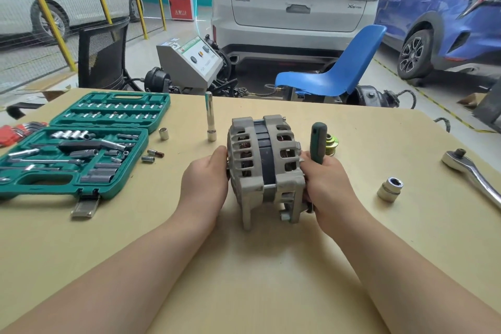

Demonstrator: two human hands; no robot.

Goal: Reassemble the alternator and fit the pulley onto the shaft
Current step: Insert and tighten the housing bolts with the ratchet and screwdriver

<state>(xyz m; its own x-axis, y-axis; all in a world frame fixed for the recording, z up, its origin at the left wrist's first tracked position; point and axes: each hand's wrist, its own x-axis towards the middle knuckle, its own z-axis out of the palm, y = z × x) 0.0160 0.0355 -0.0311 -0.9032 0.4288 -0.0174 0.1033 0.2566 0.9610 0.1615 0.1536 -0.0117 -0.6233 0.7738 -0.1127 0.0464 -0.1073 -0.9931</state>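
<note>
Between two hands [206, 184] [329, 184]: one alternator [265, 168], one pulley [331, 144].

The tan table [271, 266] carries alternator [267, 168], socket case [81, 144] (open), ratchet [471, 171], loose sockets [390, 189].

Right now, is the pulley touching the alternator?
Apart. The head view shows the pulley lying on the table behind the right hand, with the green tool handle between it and the alternator.
</note>
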